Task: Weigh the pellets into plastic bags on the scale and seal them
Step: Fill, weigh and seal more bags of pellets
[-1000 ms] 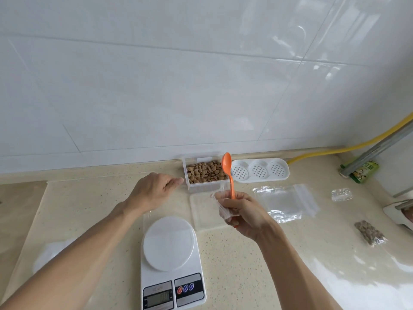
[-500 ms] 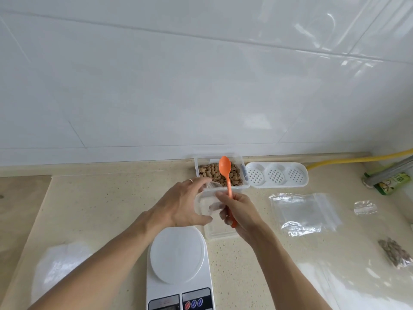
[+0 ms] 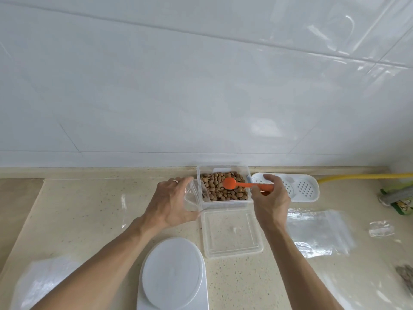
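A clear tub of brown pellets (image 3: 223, 189) stands against the wall. My right hand (image 3: 270, 198) grips an orange spoon (image 3: 237, 184) by its handle, the bowl lying over the pellets. My left hand (image 3: 172, 202) holds a small clear plastic bag (image 3: 191, 196) upright beside the tub's left wall. The white scale (image 3: 173, 274) sits near the front edge with a bare platform; its display is out of frame.
The tub's clear lid (image 3: 231, 233) lies in front of it. A white perforated tray (image 3: 299, 189) is at the right of the tub, a stack of empty zip bags (image 3: 319, 233) nearer. A filled pellet bag (image 3: 405, 276) is at far right. White plastic (image 3: 44, 285) lies front left.
My left hand took the bag from my right hand and moved it beside the tub. My right hand swung the spoon from upright down over the pellets. The camera moved closer.
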Demonstrator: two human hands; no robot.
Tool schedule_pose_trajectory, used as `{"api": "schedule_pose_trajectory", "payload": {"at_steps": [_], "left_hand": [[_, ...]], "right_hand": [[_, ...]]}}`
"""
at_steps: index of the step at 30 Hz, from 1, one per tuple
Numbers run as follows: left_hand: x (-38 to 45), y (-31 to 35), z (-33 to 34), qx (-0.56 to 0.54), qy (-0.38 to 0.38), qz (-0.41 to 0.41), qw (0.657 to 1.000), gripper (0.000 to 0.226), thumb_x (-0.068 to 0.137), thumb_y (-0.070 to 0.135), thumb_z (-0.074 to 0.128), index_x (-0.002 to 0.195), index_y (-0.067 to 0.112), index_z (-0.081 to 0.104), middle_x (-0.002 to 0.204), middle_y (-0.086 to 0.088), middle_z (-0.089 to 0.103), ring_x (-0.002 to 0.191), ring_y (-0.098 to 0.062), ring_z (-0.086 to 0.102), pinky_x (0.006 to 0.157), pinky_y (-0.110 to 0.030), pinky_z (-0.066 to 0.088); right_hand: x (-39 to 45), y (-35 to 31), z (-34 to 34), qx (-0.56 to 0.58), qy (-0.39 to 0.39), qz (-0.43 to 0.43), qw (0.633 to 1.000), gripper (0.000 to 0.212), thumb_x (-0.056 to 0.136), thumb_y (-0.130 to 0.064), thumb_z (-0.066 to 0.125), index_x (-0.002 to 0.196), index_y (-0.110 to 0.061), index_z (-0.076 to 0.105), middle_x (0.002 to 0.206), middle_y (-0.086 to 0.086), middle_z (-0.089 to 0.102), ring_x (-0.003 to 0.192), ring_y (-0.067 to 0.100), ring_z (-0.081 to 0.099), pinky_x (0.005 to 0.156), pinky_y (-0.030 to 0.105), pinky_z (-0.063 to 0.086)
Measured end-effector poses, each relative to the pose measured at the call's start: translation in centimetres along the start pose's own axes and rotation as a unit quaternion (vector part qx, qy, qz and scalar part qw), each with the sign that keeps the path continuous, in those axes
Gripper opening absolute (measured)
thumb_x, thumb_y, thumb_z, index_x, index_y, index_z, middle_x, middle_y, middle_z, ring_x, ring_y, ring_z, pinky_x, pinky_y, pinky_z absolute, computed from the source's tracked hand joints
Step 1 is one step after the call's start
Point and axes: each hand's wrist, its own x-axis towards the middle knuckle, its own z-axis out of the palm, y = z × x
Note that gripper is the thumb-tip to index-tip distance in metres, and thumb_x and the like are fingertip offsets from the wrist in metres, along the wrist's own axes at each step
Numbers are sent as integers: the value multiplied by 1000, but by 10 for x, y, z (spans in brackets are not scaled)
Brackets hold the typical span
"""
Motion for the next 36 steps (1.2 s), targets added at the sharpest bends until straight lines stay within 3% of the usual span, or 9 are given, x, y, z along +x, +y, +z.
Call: {"api": "schedule_pose_trajectory", "payload": {"at_steps": [3,8,11,16,21,25,29,33,36], "left_hand": [[4,0,4,4,-8,-17,1000,95,65,62,70,142,15,39,118,-4,60,110,-22,54,103,-39,34],[9,-1,10,42,-3,-26,999,100,68,63,70,148,19,29,129,-3,56,120,-22,48,107,-40,30],[13,-2,12,74,-10,-27,997,105,67,69,65,150,19,24,130,-3,54,121,-21,47,107,-40,30],[23,1,8,106,-21,-30,994,108,65,71,63,150,18,22,133,-5,51,125,-22,44,106,-39,28],[38,8,7,124,-34,-27,991,110,64,73,61,150,18,21,135,-6,50,125,-23,44,106,-40,30],[52,22,8,129,-60,-12,990,110,60,71,65,147,18,24,130,-6,52,121,-25,46,103,-41,32],[63,33,5,101,-70,13,992,111,56,68,67,145,14,28,108,2,51,109,-22,47,97,-39,33],[65,46,4,31,-67,65,995,113,60,59,73,149,9,25,95,8,40,97,-15,40,99,-36,34],[62,54,3,-71,-72,42,994,121,54,64,73,151,11,23,97,9,45,97,-11,41,96,-34,39]], "right_hand": [[8,-1,2,-7,30,-29,999,17,95,-11,56,112,-10,57,72,-7,61,59,4,56,51,19,42],[5,7,21,-38,-90,-47,994,18,99,-8,46,115,-8,56,72,-10,57,50,12,52,43,19,41],[1,8,31,24,-132,28,991,20,100,-11,48,118,-11,55,79,-3,61,59,22,60,50,31,49],[9,21,28,139,-69,196,968,17,100,-12,51,117,-14,55,91,8,65,56,17,59,53,30,50],[16,26,7,213,-27,251,944,16,99,-7,52,113,-13,55,89,12,69,51,15,53,49,27,48],[21,19,-9,246,-25,235,940,16,98,-6,53,110,-15,58,90,13,70,50,14,53,51,28,48],[19,3,-20,234,-68,152,958,14,97,-7,53,107,-15,59,87,11,70,49,13,54,48,26,47],[10,-15,-19,172,-164,51,970,9,98,-9,55,102,-16,59,84,9,64,52,15,56,49,24,47],[4,-22,-15,227,-189,70,953,11,98,-4,53,101,-12,60,69,4,60,49,15,52,48,26,45]]}}
